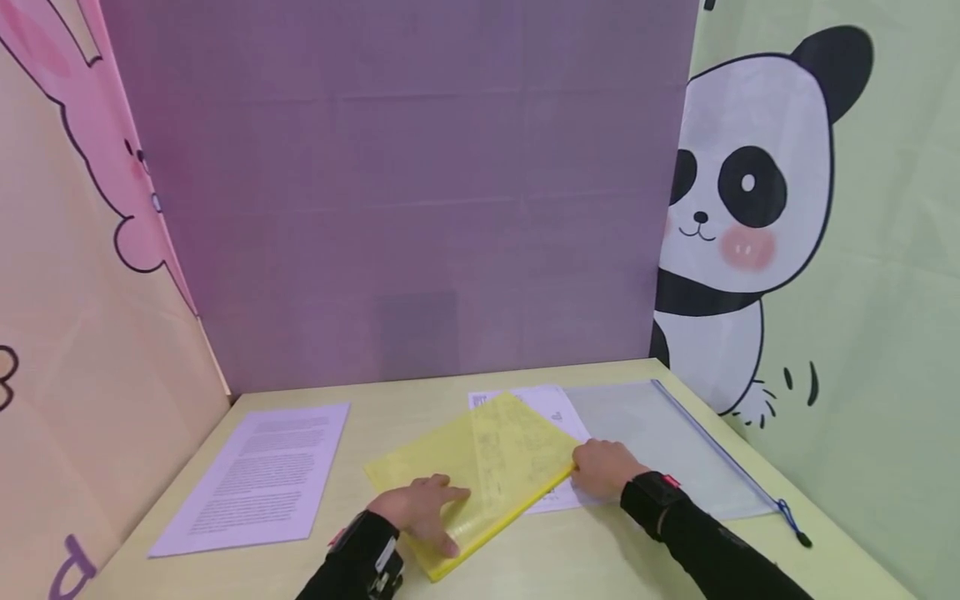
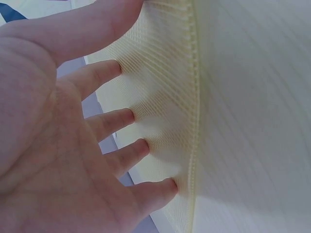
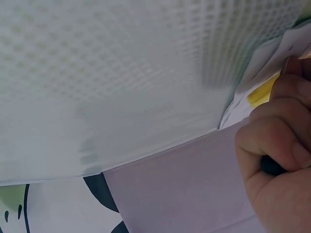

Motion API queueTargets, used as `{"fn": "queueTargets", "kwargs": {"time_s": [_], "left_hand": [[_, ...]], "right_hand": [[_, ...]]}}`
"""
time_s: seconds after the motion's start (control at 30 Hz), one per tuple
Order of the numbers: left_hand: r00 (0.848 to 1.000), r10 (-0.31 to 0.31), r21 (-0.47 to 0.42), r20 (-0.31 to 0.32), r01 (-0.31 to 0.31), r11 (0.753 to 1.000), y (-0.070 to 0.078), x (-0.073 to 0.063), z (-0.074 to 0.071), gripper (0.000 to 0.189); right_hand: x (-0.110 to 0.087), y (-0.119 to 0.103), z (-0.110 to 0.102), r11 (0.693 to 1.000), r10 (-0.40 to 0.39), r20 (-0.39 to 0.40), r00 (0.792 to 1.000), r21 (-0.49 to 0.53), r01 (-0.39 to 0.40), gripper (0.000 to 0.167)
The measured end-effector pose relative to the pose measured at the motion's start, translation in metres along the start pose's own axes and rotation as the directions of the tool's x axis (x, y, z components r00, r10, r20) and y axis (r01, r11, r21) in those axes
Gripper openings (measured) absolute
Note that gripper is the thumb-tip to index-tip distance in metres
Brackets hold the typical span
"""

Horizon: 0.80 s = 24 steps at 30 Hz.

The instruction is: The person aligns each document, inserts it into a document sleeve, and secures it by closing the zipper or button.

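On the counter (image 1: 555, 554), we rest our spread left grip (image 1: 422, 508) on the yellow pouch (image 1: 517, 446), partly over a printed sheet (image 1: 561, 408), while our right grip (image 1: 606, 468) holds its corner, apparently working its edge, which next probably calls for a steady pull.

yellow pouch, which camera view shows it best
The head view: nearly the whole yellow pouch shows there. The left wrist view has only part of its mesh and one edge; the right wrist view, just a small yellow patch.
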<state>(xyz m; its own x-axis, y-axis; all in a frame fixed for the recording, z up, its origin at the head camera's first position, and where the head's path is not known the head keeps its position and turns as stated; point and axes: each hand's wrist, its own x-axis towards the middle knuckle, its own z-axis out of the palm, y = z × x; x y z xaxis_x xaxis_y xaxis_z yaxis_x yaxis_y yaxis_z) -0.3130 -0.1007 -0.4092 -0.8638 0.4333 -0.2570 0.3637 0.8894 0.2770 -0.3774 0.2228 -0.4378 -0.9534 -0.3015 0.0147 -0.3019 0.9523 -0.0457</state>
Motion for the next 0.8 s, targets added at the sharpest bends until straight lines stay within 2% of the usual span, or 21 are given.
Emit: {"fn": "queueTargets", "kwargs": {"time_s": [0.33, 0.47, 0.8], "left_hand": [[1.0, 0.018, 0.01, -0.02, -0.018, 1.0, -0.0007, -0.0016, 0.0005, 0.079], [1.0, 0.019, 0.0, -0.016, -0.019, 1.0, -0.0009, -0.0008, 0.0011, 0.079], [1.0, -0.016, -0.017, 0.017, 0.016, 1.0, -0.0016, 0.0013, -0.0008, 0.078]], "right_hand": [[0.0, 0.0057, 0.0011, 0.999, -0.001, -0.009, 1.0, -0.032, 0.0, 0.016], [0.0004, 0.008, 0.0013, 0.999, 0.026, 0.002, 1.0, -0.031, -0.026, 0.015], [0.0006, 0.0081, -0.0021, 0.999, 0.047, 0.012, 0.999, -0.002, -0.047, 0.017]]}}
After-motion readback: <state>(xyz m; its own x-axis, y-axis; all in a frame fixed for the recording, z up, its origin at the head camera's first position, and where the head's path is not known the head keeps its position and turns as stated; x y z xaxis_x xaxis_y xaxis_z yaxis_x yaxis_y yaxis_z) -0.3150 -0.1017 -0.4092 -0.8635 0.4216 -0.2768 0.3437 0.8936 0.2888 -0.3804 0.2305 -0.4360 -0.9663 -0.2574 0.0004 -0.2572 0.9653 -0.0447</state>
